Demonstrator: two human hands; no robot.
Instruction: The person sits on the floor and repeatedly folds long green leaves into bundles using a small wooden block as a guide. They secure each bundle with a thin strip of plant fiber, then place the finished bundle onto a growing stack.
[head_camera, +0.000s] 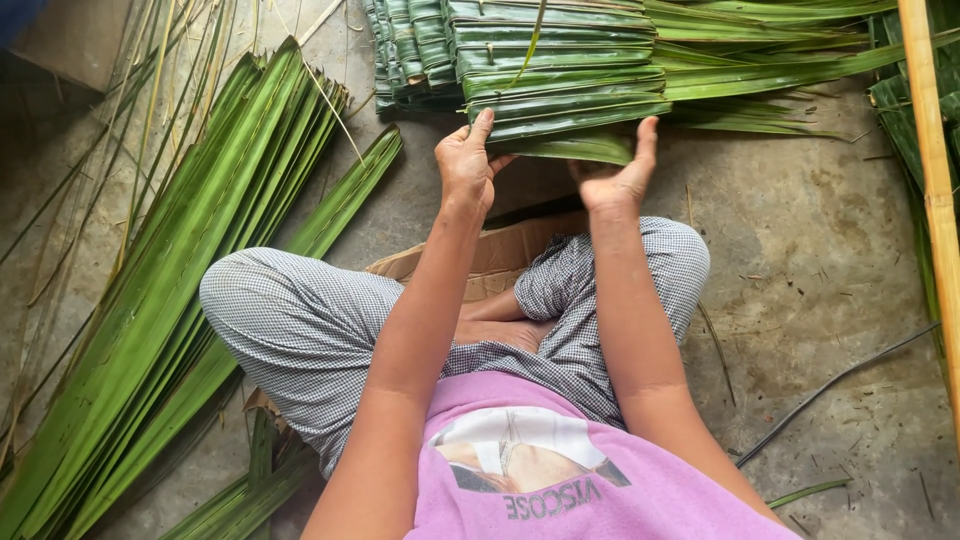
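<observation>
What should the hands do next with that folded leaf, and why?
Probably press the front folded leaf flat against the stitched leaf panel. The left hand and right hand each pinch one of its ends, and it sits right at the panel's near edge.

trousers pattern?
Small grey-and-white check on the trousers, seen best in the head view.
</observation>
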